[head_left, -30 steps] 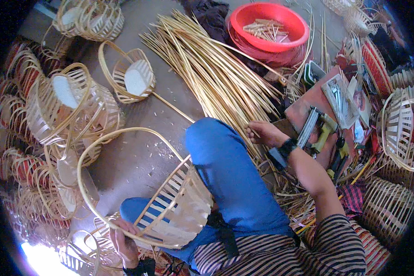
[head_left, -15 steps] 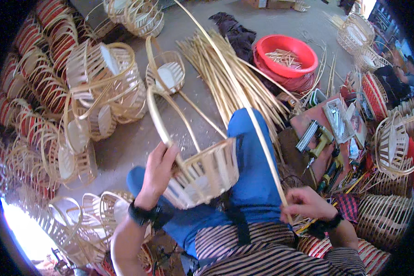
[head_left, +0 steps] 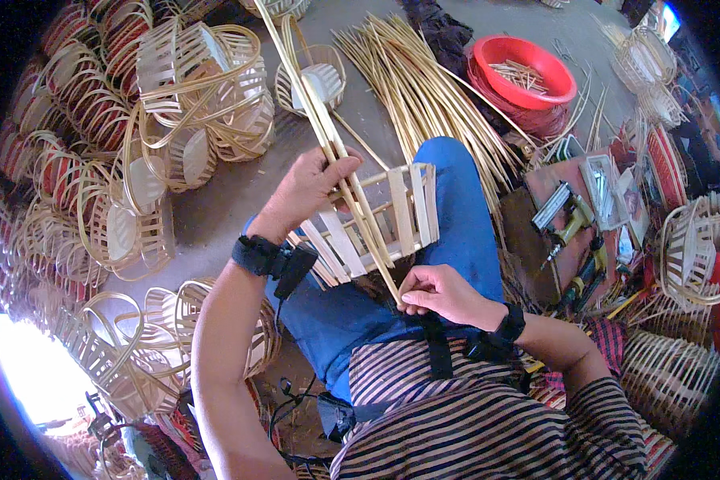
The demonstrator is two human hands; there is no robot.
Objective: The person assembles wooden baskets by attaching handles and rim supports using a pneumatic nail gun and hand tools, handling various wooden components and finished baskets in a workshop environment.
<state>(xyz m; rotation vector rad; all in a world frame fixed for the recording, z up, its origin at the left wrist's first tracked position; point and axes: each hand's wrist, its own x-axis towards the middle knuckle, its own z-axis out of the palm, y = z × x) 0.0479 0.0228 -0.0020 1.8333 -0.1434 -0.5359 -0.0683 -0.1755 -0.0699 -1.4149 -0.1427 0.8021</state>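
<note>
A pale woven bamboo basket [head_left: 402, 210] with an arched handle rests tilted over my knees. My left hand [head_left: 308, 188] is closed at the basket's side, wrapped round the base of its handle and a long bamboo strip [head_left: 378, 264] that lies against the handle. The strip slants across the basket's slats, its far end running past the top of the view. Just in front of my waist, my right hand [head_left: 448, 294] pinches the strip's near end between thumb and fingers. My left palm and part of the rim are hidden.
Finished baskets [head_left: 204, 88] crowd the left side in stacks. Ahead lies a bundle of bamboo sticks [head_left: 432, 96], beside a red basin [head_left: 564, 88] holding short sticks. To the right, a nail gun [head_left: 572, 216] and a tray of staples [head_left: 602, 188] lie on a board [head_left: 544, 256].
My right hand has moved left with the strip's end, toward the basket. My left hand has taken hold of the strip along with the handle. The basket has turned and risen.
</note>
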